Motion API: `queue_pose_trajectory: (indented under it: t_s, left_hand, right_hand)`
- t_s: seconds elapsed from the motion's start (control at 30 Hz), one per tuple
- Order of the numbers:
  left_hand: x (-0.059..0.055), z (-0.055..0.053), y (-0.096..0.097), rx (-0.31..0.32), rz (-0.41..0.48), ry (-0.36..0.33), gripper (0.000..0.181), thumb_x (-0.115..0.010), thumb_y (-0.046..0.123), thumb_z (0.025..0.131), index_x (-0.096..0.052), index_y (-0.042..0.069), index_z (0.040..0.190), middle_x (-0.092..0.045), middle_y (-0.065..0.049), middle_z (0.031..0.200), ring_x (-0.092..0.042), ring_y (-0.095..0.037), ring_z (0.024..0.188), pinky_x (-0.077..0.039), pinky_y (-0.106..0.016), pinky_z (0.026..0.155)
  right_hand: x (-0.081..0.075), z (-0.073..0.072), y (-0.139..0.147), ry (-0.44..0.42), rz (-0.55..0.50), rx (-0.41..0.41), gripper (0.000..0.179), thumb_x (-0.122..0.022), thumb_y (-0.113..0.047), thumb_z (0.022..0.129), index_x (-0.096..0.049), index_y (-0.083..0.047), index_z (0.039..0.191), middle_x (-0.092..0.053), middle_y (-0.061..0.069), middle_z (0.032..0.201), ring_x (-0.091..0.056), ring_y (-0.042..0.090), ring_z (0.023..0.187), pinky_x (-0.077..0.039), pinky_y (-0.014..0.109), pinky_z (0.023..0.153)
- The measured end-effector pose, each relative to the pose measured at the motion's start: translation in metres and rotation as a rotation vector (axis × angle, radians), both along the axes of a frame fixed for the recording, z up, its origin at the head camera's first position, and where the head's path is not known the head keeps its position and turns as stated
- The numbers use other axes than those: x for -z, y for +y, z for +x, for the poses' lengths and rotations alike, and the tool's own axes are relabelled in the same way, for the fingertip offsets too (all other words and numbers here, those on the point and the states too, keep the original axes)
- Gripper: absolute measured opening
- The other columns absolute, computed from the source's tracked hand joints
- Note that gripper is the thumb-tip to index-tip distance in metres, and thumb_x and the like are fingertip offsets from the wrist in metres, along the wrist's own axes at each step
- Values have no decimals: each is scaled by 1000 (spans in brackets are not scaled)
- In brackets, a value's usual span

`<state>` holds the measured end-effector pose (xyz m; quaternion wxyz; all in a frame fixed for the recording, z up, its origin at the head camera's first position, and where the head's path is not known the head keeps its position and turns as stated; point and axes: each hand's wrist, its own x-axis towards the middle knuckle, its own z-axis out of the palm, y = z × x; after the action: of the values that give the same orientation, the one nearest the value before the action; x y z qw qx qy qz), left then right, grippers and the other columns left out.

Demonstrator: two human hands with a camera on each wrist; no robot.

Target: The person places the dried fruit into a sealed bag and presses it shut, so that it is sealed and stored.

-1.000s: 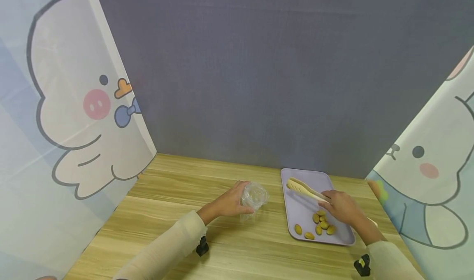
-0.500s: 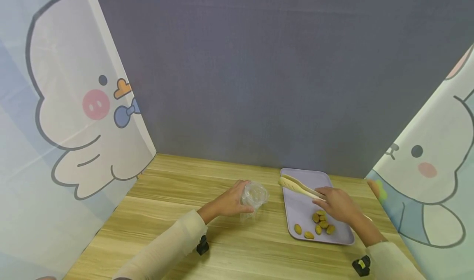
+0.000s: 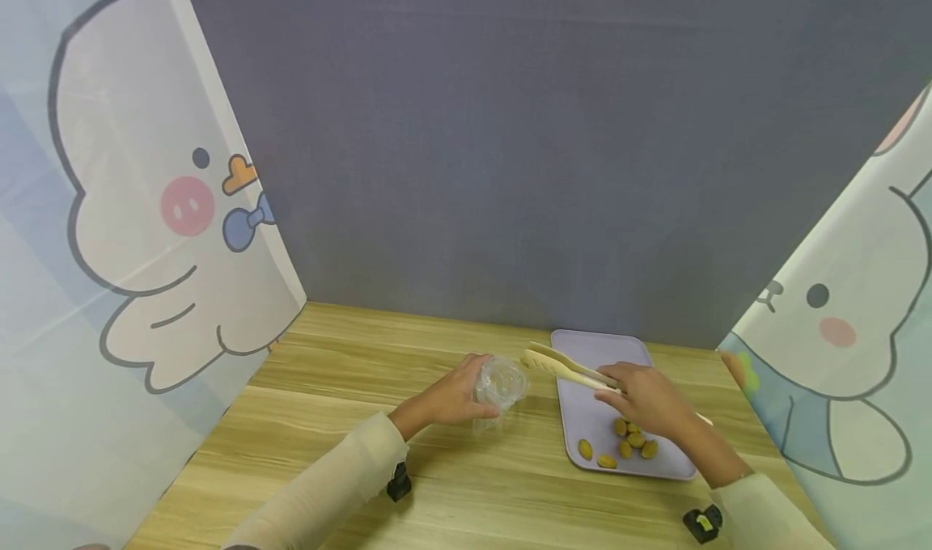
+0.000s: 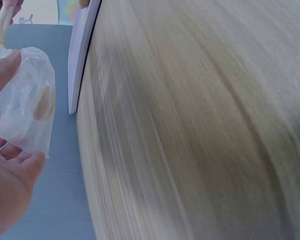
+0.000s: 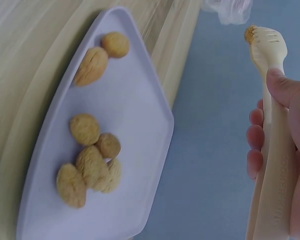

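Note:
My left hand [image 3: 459, 392] grips a clear plastic bag [image 3: 504, 382] above the table, its mouth upward; in the left wrist view a brown nut-like shape [image 4: 43, 104] shows through the bag's side. My right hand [image 3: 651, 396] holds cream-coloured tongs [image 3: 571, 370] by the handles. Between the tong tips sits a brown nut [image 5: 249, 34], partly hidden by the slotted head. The tips are close to the right of the bag's mouth. On the lilac tray [image 3: 582, 404] below the right hand lie several brown, almond-shaped nuts [image 5: 92, 167].
A wood-grain table [image 3: 349, 364] carries the tray on its right side. Behind stands a dark grey panel [image 3: 466, 170], with cartoon-printed panels [image 3: 138, 210] at the sides. Two nuts [image 3: 606, 461] lie by the tray's near-left corner.
My right hand has moved left with the tongs, bringing their tips from over the tray to near the bag. The left hand and bag have stayed in place.

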<state>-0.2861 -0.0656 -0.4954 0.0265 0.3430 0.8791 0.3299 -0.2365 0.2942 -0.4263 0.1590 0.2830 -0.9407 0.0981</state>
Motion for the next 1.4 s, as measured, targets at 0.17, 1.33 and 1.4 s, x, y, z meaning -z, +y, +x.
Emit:
queue_pose_trajectory:
  t_s: [0.17,1.33,1.4]
  left_hand:
    - [1,0,0,3,-5,6,92,-78,48,87,-30,10,157,-47,-7,144,-55,-18,120,-51,-40,100]
    - [0,0,-4,-19,-18,3,94,-78,48,87,-30,6,157,-45,-9,148,-53,-21,126,-50,-42,104]
    - [0,0,-4,-23,-16,4,93,-78,47,87,-31,7,156,-45,-9,149,-53,-21,126,-50,-42,105]
  right_hand:
    - [-1,2,-8,-9,-7,-15,32,-78,-28,89,-74,-7,113,-75,0,97,-52,-3,69,-47,25,60]
    - [10,3,15,-47,-89,7,44,-81,-28,87,-71,0,119,-74,4,97,-49,-7,67,-47,22,59]
    - [11,5,19,-32,-90,9,44,-81,-27,86,-71,2,118,-74,5,97,-53,-5,68,-48,23,59]
